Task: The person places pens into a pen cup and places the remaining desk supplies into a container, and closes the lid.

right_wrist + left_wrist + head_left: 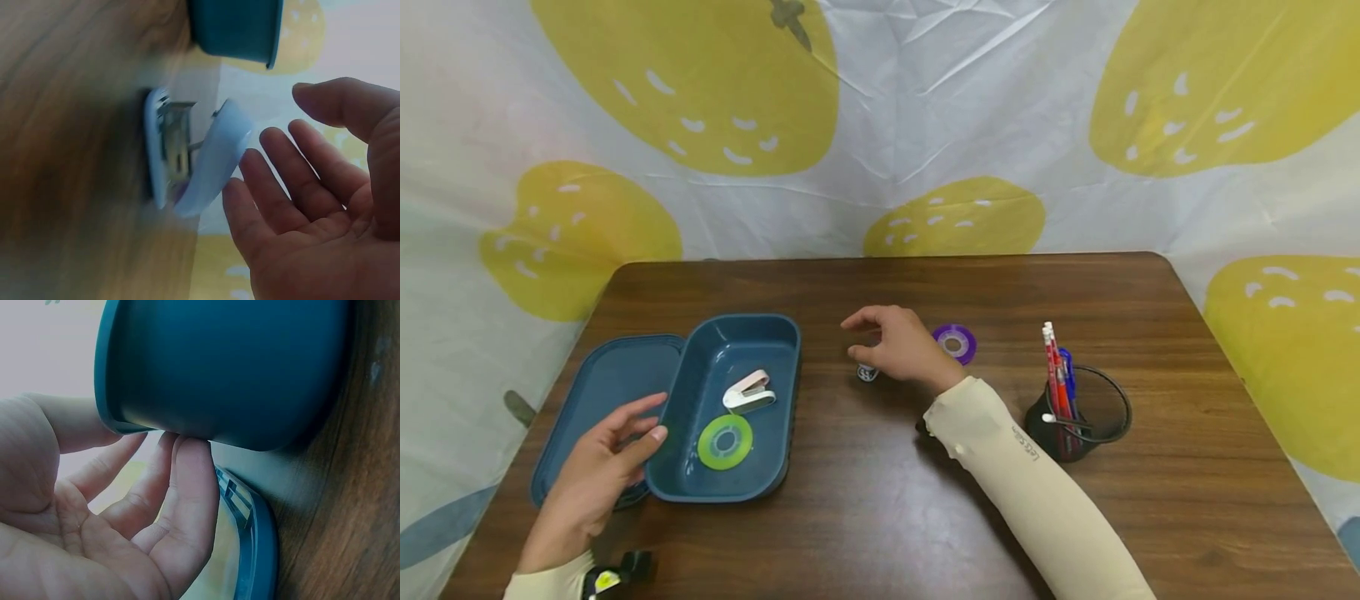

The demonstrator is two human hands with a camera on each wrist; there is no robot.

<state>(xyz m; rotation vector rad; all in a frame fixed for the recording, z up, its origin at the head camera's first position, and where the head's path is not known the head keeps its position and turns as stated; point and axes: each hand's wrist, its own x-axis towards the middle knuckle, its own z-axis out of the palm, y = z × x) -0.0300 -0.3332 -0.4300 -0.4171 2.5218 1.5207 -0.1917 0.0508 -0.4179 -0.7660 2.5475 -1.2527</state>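
Note:
My left hand is at the near left side of a blue plastic box. Its thumb laps over the rim, while the fingertips press the outer wall. Inside the box lie a green tape roll and a white V-shaped piece. My right hand hovers over the table to the right of the box, thumb and fingers spread apart. A small pale stapler stands on the table right at those fingertips; from the head camera the hand hides most of it.
Under and left of the box is a matching blue lid. Just beyond my right wrist lies a purple tape roll. A black pen holder with pencils and pens stands farther right. Patterned cloth hangs behind the table.

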